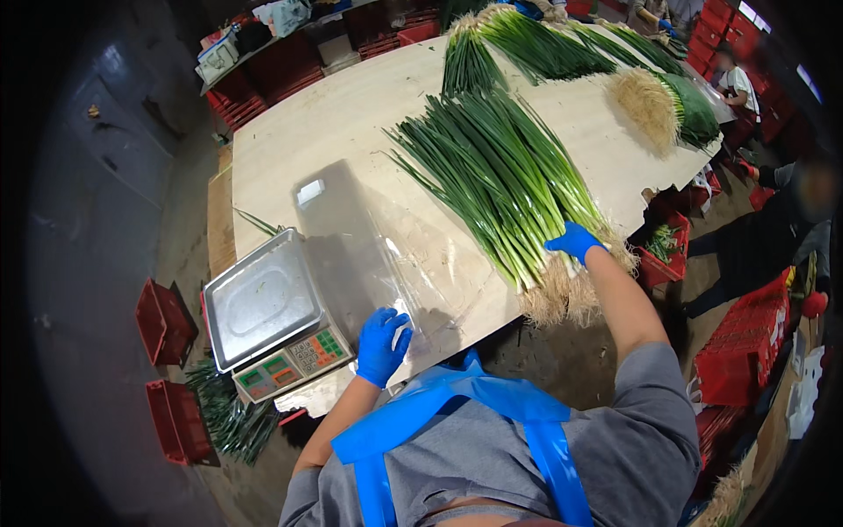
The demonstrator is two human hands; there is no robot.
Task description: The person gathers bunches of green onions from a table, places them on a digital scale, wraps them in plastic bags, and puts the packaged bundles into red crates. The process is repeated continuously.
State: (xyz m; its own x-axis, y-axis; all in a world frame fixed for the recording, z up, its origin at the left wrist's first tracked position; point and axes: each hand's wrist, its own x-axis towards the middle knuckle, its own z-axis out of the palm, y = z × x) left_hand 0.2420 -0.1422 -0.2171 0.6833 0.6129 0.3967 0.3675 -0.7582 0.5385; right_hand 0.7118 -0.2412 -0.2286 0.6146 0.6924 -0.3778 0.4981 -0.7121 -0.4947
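A large pile of green onions (487,178) lies on the pale tabletop (263,171), roots towards me. My right hand (574,242), in a blue glove, grips stems at the pale end of the pile. Its thumb points left across them, and the other fingers are mostly hidden. At the table's near edge, my left hand (383,346) is also gloved, fingers apart and holding nothing. It is over the near end of clear plastic bags (355,230); whether it touches them, I cannot tell. Left of that hand stands a digital scale (293,362) with a bare metal pan (263,296).
More green onions (540,46) lie across the far side, and a bundle with bushy roots (642,109) rests at right. Red crates (164,323) stand on the floor at left, others (741,349) at right. A co-worker (757,237) stands at right; others are farther back.
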